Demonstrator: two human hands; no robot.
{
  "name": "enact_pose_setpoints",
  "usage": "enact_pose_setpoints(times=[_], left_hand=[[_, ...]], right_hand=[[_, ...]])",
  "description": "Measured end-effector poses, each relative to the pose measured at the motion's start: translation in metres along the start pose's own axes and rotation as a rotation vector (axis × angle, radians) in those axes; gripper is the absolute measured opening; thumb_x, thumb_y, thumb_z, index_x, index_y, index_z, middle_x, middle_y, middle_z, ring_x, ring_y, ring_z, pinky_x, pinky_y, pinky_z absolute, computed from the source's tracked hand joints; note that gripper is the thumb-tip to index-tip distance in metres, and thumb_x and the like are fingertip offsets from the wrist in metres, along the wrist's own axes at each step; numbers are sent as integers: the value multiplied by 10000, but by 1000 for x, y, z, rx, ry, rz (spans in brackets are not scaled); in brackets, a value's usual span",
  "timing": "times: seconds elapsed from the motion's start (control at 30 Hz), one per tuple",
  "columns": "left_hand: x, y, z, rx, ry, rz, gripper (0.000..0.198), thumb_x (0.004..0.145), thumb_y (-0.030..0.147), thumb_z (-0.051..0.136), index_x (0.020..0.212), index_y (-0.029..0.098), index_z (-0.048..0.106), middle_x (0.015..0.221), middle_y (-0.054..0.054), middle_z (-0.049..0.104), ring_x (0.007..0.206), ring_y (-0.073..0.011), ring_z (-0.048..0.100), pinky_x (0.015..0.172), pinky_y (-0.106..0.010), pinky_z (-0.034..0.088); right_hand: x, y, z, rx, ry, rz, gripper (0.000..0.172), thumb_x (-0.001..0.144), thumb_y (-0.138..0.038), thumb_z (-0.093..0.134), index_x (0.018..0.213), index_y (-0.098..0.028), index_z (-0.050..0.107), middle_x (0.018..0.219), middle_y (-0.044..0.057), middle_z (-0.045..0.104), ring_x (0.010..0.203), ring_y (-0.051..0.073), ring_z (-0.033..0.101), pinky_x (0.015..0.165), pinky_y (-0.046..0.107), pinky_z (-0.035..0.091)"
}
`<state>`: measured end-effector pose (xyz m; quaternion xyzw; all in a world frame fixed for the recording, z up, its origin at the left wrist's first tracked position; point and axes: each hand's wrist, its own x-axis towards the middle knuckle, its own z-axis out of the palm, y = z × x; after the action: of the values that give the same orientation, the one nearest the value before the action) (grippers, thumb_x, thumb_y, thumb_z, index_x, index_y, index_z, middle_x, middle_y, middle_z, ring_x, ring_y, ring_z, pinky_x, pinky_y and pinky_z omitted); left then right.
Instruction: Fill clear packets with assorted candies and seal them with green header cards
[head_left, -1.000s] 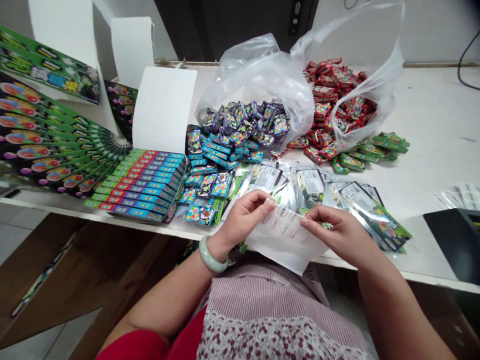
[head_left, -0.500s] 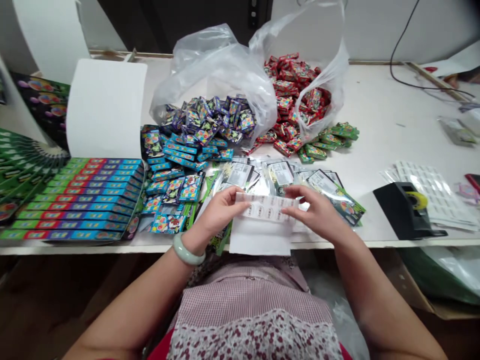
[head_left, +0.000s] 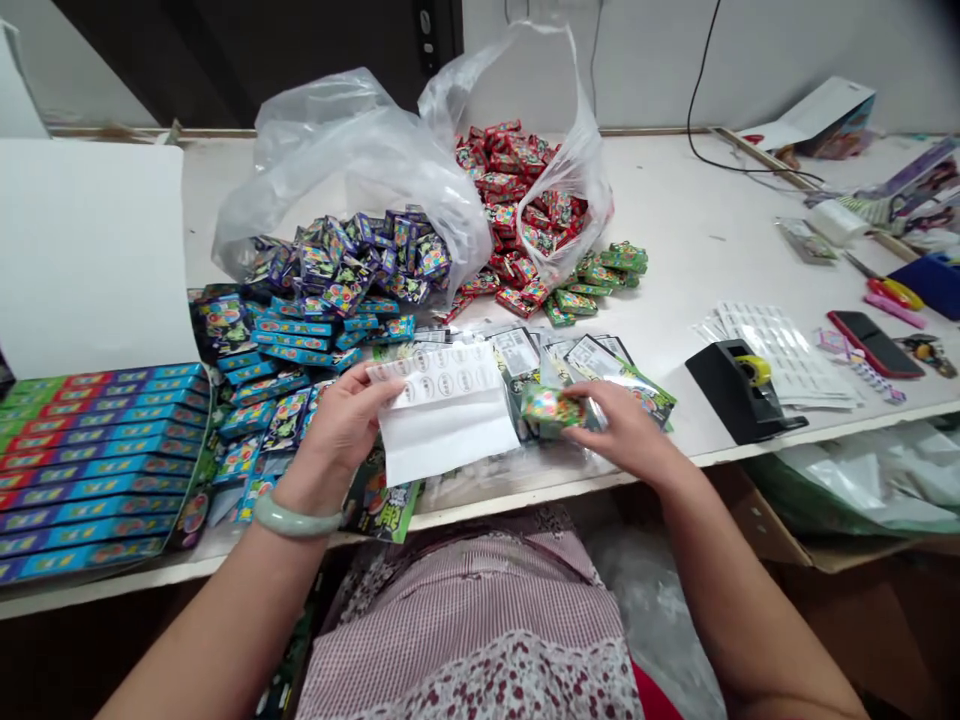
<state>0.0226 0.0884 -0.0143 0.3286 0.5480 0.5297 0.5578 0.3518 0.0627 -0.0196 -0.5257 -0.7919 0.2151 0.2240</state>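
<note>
Left of the black tape dispenser [head_left: 726,395], the left hand [head_left: 341,425] pinches a sticker sheet [head_left: 448,432] by one edge only, so I'd worry its loose side might sag and crease. The right hand [head_left: 621,428] grips a green packet [head_left: 551,406] nearer that dispenser; a slack hold could drop it.

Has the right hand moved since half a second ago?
Yes: the right hand has moved rightward, off the sticker sheet and closer to the black tape dispenser.
</note>
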Motion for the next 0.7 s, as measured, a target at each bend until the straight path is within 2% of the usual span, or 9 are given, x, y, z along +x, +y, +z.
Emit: enact_pose_setpoints(times=[0.07, 0.13, 0.2, 0.3, 0.43, 0.5, 0.57, 0.63, 0.7], left_hand=[[2, -4, 11, 28, -27, 17, 348, 506, 234, 817, 781, 153, 620, 736, 20, 677, 642, -118, 594, 634, -230, 473], [3, -14, 27, 116, -121, 40, 326, 552, 266, 775, 806, 154, 603, 748, 16, 664, 654, -120, 592, 638, -235, 470], [5, -28, 46, 229, -218, 75, 296, 609, 310, 719, 819, 156, 580, 739, 14, 640, 651, -122, 583, 632, -242, 462], [10, -48, 69, 352, -273, 133, 250, 642, 321, 685, 789, 162, 561, 666, 36, 576, 598, -116, 528, 581, -233, 421], [15, -60, 79, 495, -285, 210, 153, 653, 261, 673, 717, 170, 567, 623, 43, 523, 613, -133, 498, 588, -243, 397], [13, -57, 75, 554, -276, 247, 184, 656, 235, 678, 816, 177, 606, 712, 19, 581, 715, -166, 545, 657, -269, 427], [8, -48, 62, 653, -246, 335, 361, 683, 234, 682, 1033, 193, 603, 928, -33, 640, 888, -209, 581, 770, -315, 456], [1, -35, 39, 808, -176, 456, 474, 743, 269, 656, 1195, 196, 536, 1118, -85, 620, 1026, -240, 574, 880, -370, 455], [-7, -24, 7, 986, -78, 530, 461, 799, 330, 612, 1223, 178, 512, 1141, -112, 612, 1056, -266, 576, 936, -426, 448]], right_hand=[[-8, 4, -18, 60, 184, 117, 376, 800, -332, 671, 1141, -196, 590, 1102, 98, 671, 1001, 253, 615, 898, 426, 457], [-12, 3, -30, 104, 265, 136, 397, 794, -349, 683, 1153, -214, 583, 1110, 86, 664, 999, 243, 619, 892, 414, 466], [-10, -3, -32, 107, 205, 25, 377, 800, -334, 690, 1147, -231, 585, 1146, 78, 656, 1053, 240, 601, 932, 411, 451], [2, -12, -16, 43, 46, -138, 301, 820, -280, 682, 1105, -229, 597, 1159, 74, 658, 1085, 239, 572, 958, 404, 434], [16, -11, 15, -102, -108, -143, 256, 812, -218, 682, 1058, -197, 615, 1143, 79, 663, 1062, 254, 564, 954, 427, 432], [18, -7, 25, -146, -164, -119, 277, 799, -185, 681, 1070, -186, 624, 1160, 86, 652, 1080, 261, 558, 964, 439, 429], [16, -2, 28, -164, -193, -104, 323, 793, -176, 682, 1112, -189, 630, 1198, 100, 627, 1111, 266, 549, 970, 447, 432], [11, 1, 25, -167, -204, -101, 371, 799, -208, 686, 1166, -213, 632, 1247, 116, 592, 1153, 279, 534, 981, 466, 429], [8, 2, 19, -137, -203, -110, 387, 821, -255, 677, 1205, -233, 627, 1275, 130, 570, 1179, 285, 527, 988, 478, 430]])
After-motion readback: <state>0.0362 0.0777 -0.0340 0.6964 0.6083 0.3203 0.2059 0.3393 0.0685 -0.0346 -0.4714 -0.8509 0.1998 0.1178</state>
